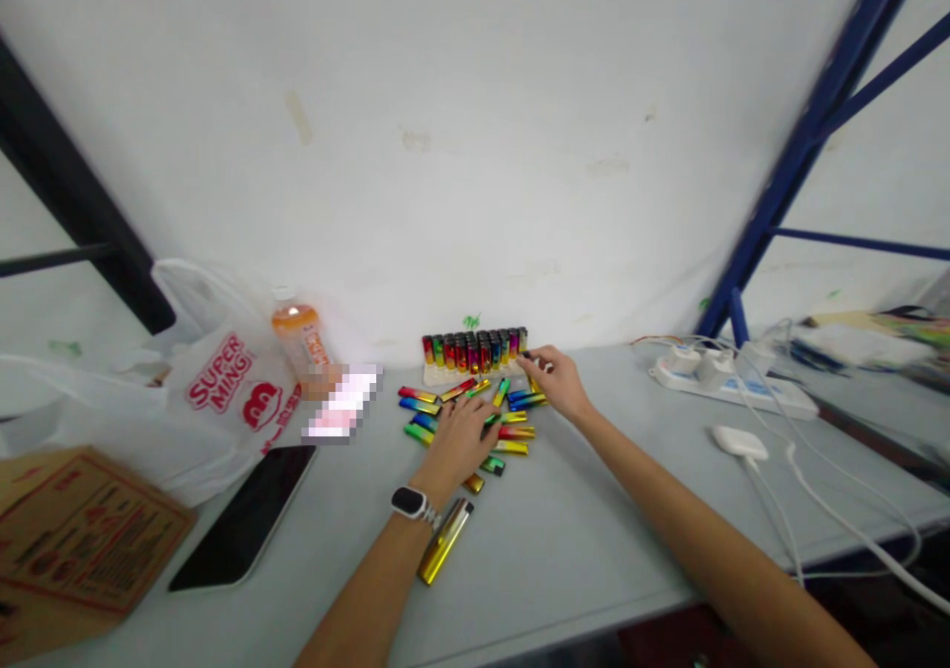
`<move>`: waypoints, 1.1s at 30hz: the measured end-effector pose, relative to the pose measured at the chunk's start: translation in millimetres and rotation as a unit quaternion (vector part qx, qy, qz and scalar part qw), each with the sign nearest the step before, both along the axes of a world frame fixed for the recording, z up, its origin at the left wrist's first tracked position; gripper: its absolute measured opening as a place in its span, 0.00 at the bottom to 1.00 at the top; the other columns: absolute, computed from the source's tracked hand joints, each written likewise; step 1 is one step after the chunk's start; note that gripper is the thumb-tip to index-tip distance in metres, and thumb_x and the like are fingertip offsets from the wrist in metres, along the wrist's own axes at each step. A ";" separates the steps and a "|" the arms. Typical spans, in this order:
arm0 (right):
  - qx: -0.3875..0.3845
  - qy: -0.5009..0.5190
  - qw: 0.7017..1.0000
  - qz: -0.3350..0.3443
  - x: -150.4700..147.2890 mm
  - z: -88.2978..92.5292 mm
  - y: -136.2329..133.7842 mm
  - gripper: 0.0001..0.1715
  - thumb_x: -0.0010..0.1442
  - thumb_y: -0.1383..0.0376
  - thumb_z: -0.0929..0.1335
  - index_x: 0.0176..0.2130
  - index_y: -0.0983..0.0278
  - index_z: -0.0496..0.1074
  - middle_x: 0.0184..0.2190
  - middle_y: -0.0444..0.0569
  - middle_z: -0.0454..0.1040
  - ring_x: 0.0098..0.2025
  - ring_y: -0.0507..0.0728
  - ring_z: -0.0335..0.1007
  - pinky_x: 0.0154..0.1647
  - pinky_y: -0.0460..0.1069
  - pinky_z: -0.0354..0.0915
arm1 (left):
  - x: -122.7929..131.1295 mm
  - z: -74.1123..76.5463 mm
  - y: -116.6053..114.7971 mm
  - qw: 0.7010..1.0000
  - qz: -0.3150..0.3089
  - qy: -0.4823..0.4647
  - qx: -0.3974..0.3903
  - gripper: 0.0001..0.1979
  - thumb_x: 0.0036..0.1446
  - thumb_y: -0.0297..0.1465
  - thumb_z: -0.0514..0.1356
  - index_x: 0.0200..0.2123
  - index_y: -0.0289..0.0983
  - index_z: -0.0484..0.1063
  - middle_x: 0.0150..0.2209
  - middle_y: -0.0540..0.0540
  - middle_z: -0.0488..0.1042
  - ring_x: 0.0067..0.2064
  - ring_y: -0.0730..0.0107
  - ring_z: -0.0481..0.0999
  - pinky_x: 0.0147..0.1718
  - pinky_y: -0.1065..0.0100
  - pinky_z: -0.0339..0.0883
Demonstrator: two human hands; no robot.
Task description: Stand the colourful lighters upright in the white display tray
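Gold tube [445, 541]: the nearest bit, lying on its own on the desk [579, 569], just right of the watch [410, 502]. I'd keep my sleeve and wrist off it, looks like it'd roll.
Left hand [466, 432]: resting over the pile, fingers loosely curved. Can't tell if they've got hold of anything. Light touch is best here imo, just tease 1 loose instead of raking the lot.
Loose tubes [516, 432]: shiny 2-tone things, lying every which way around and under that hand, near side of the tray. Turning the dark ends the same way would probably save some regripping.
Right hand [553, 381]: at the tray's right end, fingertips pinched close together by a small dark end. Gripped or only touched? Can't tell. I'd hold up high and come straight down, slowly.
Tray [433, 376]: pale, near the wall. Steady it if it slides.
Standing tubes [485, 355]: packed upright in there, dark tops up. Tight rows, so a sideways bump could tip the neighbours.
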State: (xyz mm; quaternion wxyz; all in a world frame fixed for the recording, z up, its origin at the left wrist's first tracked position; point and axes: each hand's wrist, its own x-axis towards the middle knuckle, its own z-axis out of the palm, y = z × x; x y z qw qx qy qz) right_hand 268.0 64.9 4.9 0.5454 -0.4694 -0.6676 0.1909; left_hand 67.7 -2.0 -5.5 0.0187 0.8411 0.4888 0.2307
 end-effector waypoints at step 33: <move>0.013 -0.322 0.943 -0.088 6.9 -13.7 36.1 0.34 0.66 0.55 0.62 0.67 0.61 0.56 0.43 0.55 0.61 0.41 0.60 0.68 0.49 0.55 0.64 | -15.0 -0.4 33.1 0.983 -0.060 -0.125 -0.122 0.12 0.51 0.25 0.64 0.41 0.38 0.79 0.41 0.45 0.80 0.44 0.59 0.77 0.47 0.63 0.68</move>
